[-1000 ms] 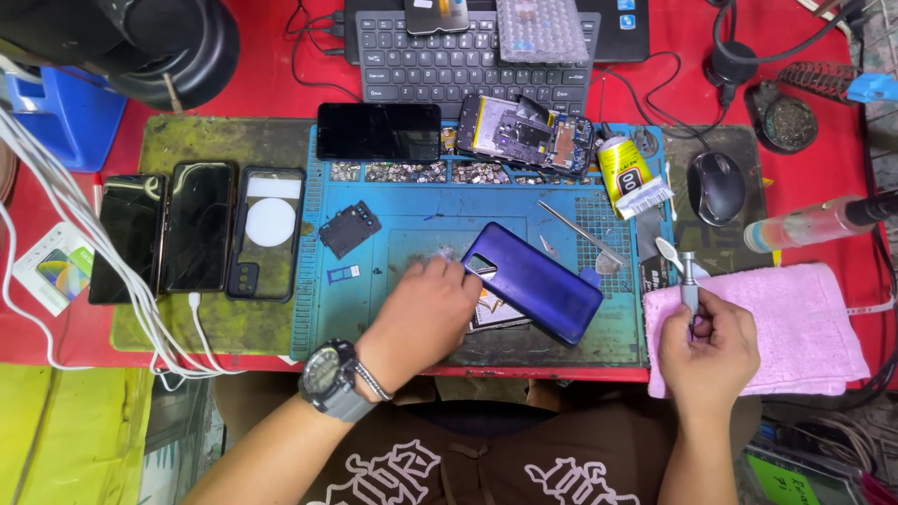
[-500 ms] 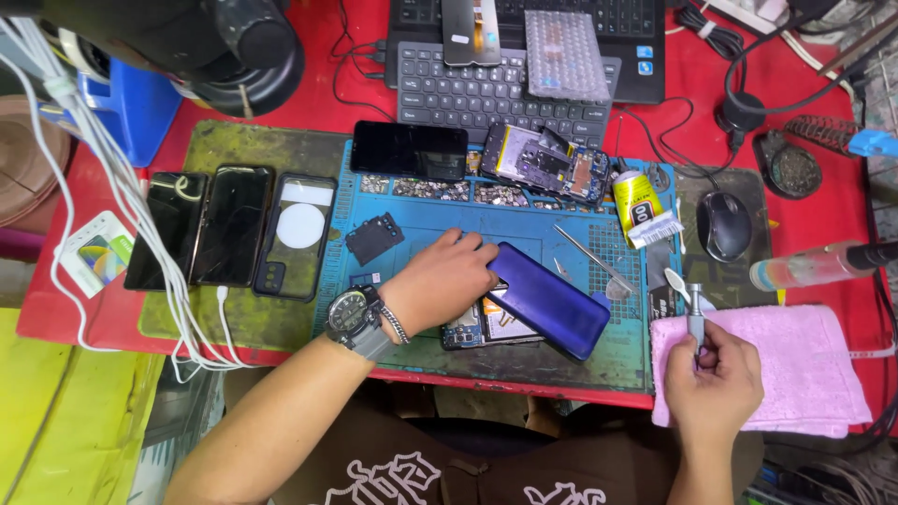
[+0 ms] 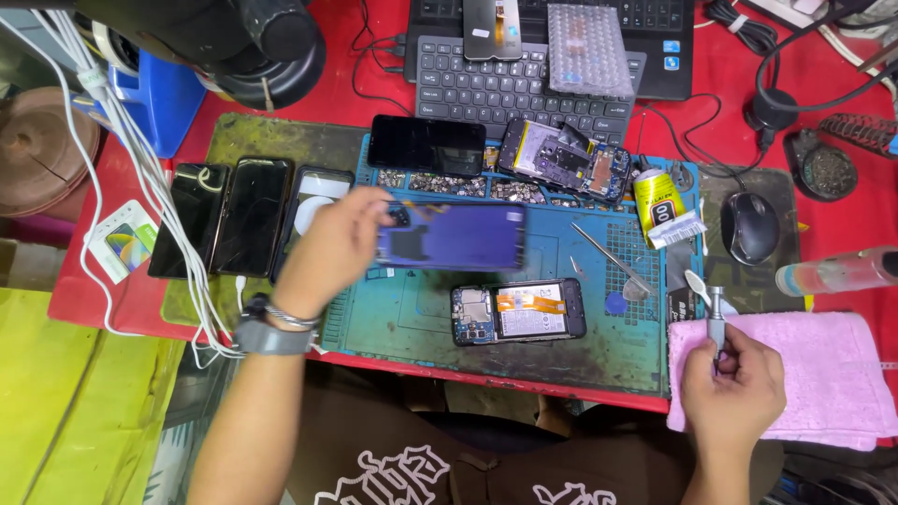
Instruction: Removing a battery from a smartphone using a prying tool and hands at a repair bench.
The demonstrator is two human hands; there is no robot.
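My left hand (image 3: pixel 332 245) grips one end of a purple phone back cover (image 3: pixel 458 238) and holds it flat above the blue repair mat (image 3: pixel 402 318). Below it on the mat lies an opened phone (image 3: pixel 519 311) with its circuit board and battery exposed. My right hand (image 3: pixel 734 388) is closed around a small metal screwdriver (image 3: pixel 716 313), upright over the edge of a pink towel (image 3: pixel 823 374) at the mat's right side.
A black phone (image 3: pixel 427 144) and a second opened phone (image 3: pixel 566 160) lie at the mat's far edge. Three phones (image 3: pixel 248 217) rest on the left, beside white cables (image 3: pixel 140 187). Behind are a keyboard (image 3: pixel 505 86), a yellow glue tube (image 3: pixel 658 204) and a mouse (image 3: pixel 748 227).
My left hand has lifted the purple back cover off the phone and carried it up and left, uncovering the phone's insides. My right hand keeps the screwdriver in place.
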